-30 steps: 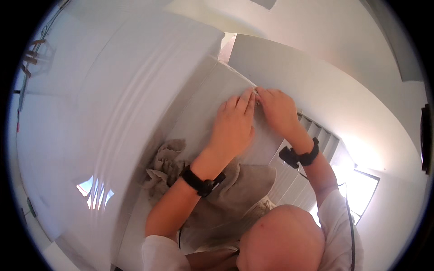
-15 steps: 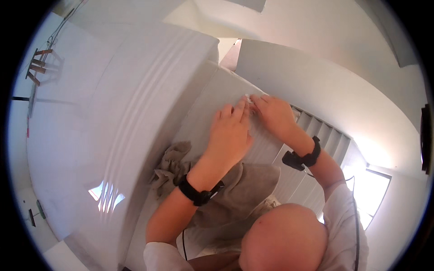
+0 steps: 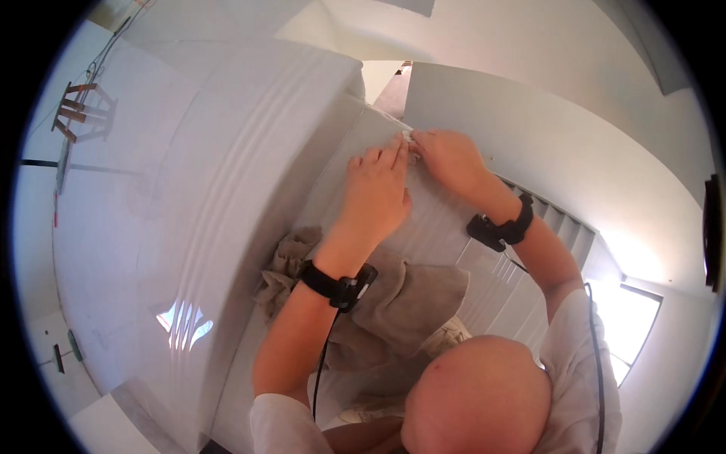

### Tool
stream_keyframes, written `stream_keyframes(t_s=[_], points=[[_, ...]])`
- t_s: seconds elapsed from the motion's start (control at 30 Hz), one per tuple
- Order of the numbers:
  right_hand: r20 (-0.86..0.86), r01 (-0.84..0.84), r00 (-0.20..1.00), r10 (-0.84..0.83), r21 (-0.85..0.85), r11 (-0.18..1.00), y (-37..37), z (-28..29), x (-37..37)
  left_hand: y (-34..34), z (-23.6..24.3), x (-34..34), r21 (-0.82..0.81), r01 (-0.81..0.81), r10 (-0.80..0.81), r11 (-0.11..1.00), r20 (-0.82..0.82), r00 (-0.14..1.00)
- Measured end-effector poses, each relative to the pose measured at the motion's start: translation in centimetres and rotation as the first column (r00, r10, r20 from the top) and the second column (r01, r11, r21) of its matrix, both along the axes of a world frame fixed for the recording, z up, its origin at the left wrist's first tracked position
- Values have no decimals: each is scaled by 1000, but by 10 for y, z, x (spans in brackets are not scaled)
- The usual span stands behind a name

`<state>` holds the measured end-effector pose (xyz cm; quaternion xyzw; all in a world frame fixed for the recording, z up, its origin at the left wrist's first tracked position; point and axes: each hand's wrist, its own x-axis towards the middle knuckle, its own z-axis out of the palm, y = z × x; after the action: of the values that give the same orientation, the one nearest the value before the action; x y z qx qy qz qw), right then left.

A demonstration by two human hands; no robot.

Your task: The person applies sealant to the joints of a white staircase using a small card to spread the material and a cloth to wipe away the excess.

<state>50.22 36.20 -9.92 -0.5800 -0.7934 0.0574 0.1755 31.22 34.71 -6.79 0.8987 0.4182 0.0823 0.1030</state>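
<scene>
My left hand (image 3: 376, 193) lies on a pale panel (image 3: 352, 144) with its fingers stretched out, the index fingertip at a small crumpled white piece (image 3: 407, 136) on the panel's long edge. Beside it, my right hand (image 3: 451, 163) has its fingers bent and pinched on that piece; its fingertips are partly hidden. A crumpled grey-brown cloth (image 3: 401, 303) lies below my hands, partly behind my left forearm. Both wrists carry black strapped devices with cables.
A glossy white ridged surface (image 3: 204, 189) fills the left. Beyond it are a wooden stool (image 3: 76, 106) and cables. Grey steps (image 3: 567, 227) and a bright window (image 3: 635, 333) are at the right. A rounded bare body part (image 3: 473, 401) occupies the lower middle.
Both hands have shifted a little up and left along the edge, still at the white piece. The view has also shifted slightly, showing more of the stool.
</scene>
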Motion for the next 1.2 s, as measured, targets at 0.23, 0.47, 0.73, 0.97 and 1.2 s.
stream_keyframes(t_s=[0.23, 0.47, 0.73, 0.97, 1.2], points=[[-2, -40, 999, 40, -106, 994, 4, 4, -4, 2, 3, -1, -8, 4, -5, 1000, -64, 998], [-4, -41, 999, 41, -69, 997, -5, 9, -5, -6, 9, -4, -6, 26, -26, 1000, -42, 999], [82, -113, 989, 124, -123, 986, 15, 14, 0, -1, 4, 2, 27, -47, 48, 999, -38, 998], [73, -168, 981, 177, -119, 979, 43, 11, 3, 10, -2, 2, 72, -108, 107, 992, 20, 994], [117, -230, 964, 240, -89, 969, 43, 15, 8, 7, -4, 2, 68, -96, 100, 993, -64, 993]])
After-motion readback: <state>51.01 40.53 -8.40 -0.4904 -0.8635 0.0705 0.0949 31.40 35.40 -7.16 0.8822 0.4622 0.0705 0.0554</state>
